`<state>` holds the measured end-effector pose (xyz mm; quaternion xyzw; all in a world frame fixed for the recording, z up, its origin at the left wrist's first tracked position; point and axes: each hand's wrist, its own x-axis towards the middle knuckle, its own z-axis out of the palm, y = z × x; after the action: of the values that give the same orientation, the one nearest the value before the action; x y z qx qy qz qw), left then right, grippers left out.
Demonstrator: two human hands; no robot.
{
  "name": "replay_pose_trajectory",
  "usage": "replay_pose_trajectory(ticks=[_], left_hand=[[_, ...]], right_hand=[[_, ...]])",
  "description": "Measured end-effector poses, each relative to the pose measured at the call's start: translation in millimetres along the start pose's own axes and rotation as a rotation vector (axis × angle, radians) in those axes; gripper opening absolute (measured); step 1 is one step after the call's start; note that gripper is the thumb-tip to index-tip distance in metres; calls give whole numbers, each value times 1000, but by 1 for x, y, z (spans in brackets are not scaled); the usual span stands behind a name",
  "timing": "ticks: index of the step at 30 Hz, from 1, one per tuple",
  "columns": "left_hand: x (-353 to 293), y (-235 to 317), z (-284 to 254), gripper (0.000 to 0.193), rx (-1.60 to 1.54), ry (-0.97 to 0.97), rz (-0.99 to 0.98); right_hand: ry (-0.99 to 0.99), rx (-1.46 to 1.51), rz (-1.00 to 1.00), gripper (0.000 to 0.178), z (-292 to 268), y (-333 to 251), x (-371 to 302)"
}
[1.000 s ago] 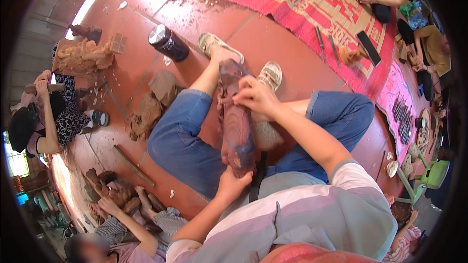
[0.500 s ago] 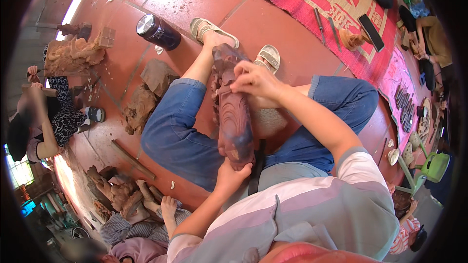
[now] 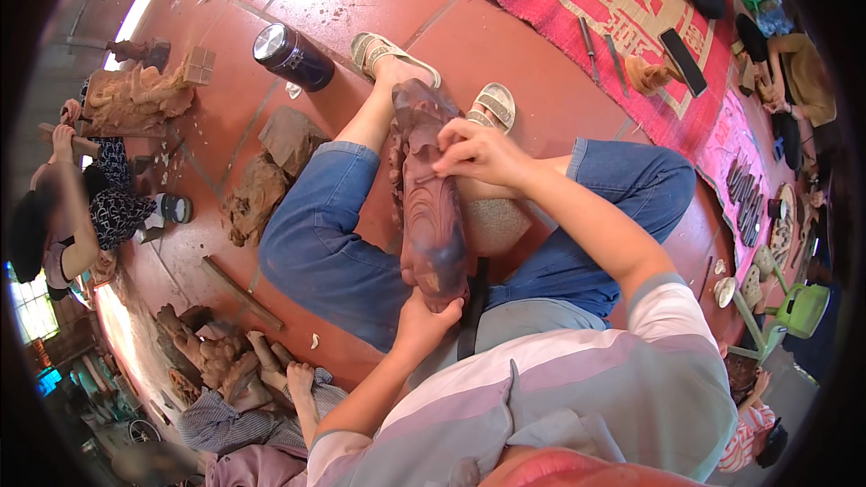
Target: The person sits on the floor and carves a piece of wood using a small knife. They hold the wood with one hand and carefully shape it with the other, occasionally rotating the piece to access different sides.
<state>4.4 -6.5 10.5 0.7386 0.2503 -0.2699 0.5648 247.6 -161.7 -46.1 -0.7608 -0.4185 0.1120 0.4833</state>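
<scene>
A dark reddish-brown wood carving [image 3: 434,225] stands between my knees, its far end by my foot and its near end close to my body. Curved grooves run along its upper face, and the far part is rough with carved detail. My left hand [image 3: 428,323] is closed around the near end, thumb on the right side. Over the middle of the carving, my right hand [image 3: 478,158] pinches a small, thin piece against the grooved surface. Its kind is too small to make out.
A dark lidded flask [image 3: 293,58] and rough wood blocks [image 3: 287,155] are on the tiled floor to the left. A wooden stick [image 3: 242,292] lies nearer. At right, a red patterned mat [image 3: 577,0] holds chisels [image 3: 589,47] and a phone [image 3: 684,63]. Other people sit around, one with a mallet [image 3: 72,138].
My right hand has shifted slightly down and its fingers now show a thin piece against the wood. My left hand keeps its hold. The person at left has raised an arm.
</scene>
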Motion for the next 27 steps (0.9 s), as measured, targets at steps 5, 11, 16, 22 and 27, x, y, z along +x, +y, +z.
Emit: replay_pose_trajectory(ticks=[5,11,16,22,27], left_hand=[[3,-12,-1,49,6,0,-10],[5,-8,-1,48,-7,26,21],[1,0,-1,52,17,16,8],[-1,0,-2,49,46,18,-25],[2,-8,0,53,14,2,-13]], right_hand=[[74,83,-6,11,-9,37,9],[198,-175,136,11,-61,69,-33],[82,60,-40,10,-4,-9,-1],[-34,-171,386,9,-51,61,-28],[159,188,1,9,0,12,-1]])
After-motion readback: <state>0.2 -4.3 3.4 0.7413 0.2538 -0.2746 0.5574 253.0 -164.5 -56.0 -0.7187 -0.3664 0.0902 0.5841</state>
